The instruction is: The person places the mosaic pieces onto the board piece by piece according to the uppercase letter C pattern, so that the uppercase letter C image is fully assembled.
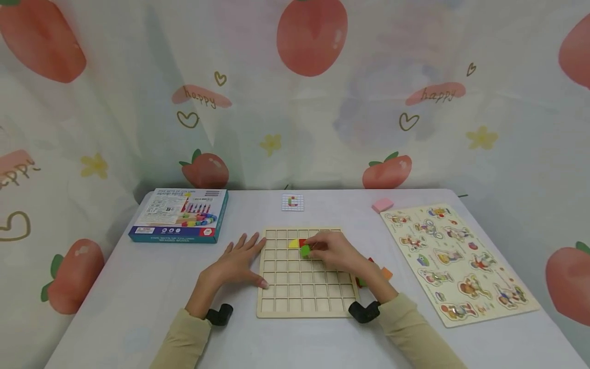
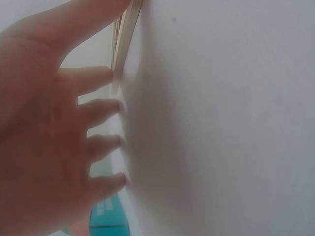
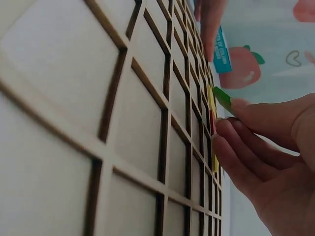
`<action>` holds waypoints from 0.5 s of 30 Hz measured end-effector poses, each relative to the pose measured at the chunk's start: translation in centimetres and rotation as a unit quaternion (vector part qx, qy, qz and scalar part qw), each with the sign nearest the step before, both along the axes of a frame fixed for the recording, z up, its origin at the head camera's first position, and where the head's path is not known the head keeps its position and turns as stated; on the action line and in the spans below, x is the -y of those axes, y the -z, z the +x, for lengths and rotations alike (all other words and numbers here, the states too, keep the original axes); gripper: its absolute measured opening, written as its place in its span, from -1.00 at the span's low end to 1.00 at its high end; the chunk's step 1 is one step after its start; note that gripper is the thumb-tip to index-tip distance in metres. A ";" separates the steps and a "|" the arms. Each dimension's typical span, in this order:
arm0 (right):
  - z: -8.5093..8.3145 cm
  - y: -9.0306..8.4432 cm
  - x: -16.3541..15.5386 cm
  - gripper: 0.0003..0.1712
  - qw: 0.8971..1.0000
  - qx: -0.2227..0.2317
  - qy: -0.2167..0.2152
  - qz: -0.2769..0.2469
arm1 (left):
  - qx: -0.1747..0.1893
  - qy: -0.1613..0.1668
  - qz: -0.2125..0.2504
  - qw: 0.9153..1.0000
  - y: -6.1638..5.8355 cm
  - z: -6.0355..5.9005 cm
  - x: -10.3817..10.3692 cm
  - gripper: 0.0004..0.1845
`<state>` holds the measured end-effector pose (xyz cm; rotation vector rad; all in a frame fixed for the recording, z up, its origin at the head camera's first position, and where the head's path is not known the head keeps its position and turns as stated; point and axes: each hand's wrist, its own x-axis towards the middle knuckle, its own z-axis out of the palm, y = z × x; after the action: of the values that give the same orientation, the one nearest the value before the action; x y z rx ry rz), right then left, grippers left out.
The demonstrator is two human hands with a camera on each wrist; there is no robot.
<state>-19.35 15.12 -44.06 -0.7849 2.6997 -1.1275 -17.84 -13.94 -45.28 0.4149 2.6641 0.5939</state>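
Note:
Between thumb and fingers, my right hand pinches a green block just above the wooden grid board. In the right wrist view, the green block is tilted over the grid. A yellow piece and a red piece sit side by side in the board's upper cells; the hand partly covers what lies right of them. My left hand is spread at the board's left edge, its thumb and a finger touching the frame. In the left wrist view, the left hand's fingers are straight.
A small pattern card lies behind the board. A boxed set lies at the back left. Right of the board are a picture puzzle board, a pink block, and loose coloured blocks partly hidden by my right forearm.

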 end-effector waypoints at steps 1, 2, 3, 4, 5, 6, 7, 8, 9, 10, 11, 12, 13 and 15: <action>-0.1 0.0 0.2 -0.67 1.000 -0.001 -0.003 0.004 | 0.000 0.001 -0.002 1.000 0.0 0.0 0.0 0.26; -0.2 0.1 0.4 -0.67 1.000 -0.002 -0.005 0.008 | -0.001 0.003 -0.002 1.000 0.0 0.0 0.0 0.26; -0.2 0.1 0.6 -0.67 1.000 -0.001 -0.004 0.013 | -0.001 0.004 -0.001 1.000 0.0 0.0 0.0 0.25; -0.3 0.2 0.8 -0.66 1.000 0.001 -0.004 0.016 | -0.002 0.005 -0.001 1.000 0.0 0.0 0.0 0.26; -0.3 0.2 1.0 -0.66 1.000 0.002 -0.004 0.019 | -0.001 0.006 0.000 1.000 0.0 0.0 -0.1 0.26; -0.4 0.2 1.2 -0.66 1.000 0.004 -0.004 0.021 | -0.002 0.007 0.001 1.000 -0.1 0.0 -0.1 0.26; -0.4 0.2 1.3 -0.66 1.000 0.002 -0.007 0.023 | -0.002 0.007 0.001 1.000 -0.1 0.0 -0.1 0.26; -0.5 0.2 1.5 -0.66 1.000 0.005 -0.008 0.023 | -0.002 0.007 0.002 1.000 -0.1 0.0 -0.1 0.26; -0.5 0.2 1.7 -0.66 1.000 0.006 -0.010 0.024 | -0.002 0.006 0.002 1.000 0.0 0.0 -0.1 0.26; -0.5 0.1 1.9 -0.67 1.000 0.005 -0.014 0.024 | -0.002 0.005 0.001 1.000 0.0 -0.1 -0.1 0.26; -0.6 0.1 2.1 -0.67 1.000 0.003 -0.017 0.025 | -0.001 0.004 0.001 1.000 0.0 -0.1 -0.1 0.26; -0.6 0.1 2.3 -0.68 1.000 0.002 -0.020 0.025 | -0.002 0.003 0.000 1.000 0.0 -0.1 0.0 0.26; -0.7 0.1 2.4 -0.69 0.999 0.001 -0.021 0.026 | -0.002 0.002 0.000 1.000 0.1 -0.1 0.0 0.25; -0.8 0.1 2.8 -0.70 0.999 0.000 -0.025 0.028 | -0.003 0.002 -0.001 1.000 0.1 -0.1 0.1 0.25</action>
<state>-20.14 12.33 -44.19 -0.8387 2.6828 -1.0372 -17.92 -14.04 -45.33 0.4211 2.6685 0.5884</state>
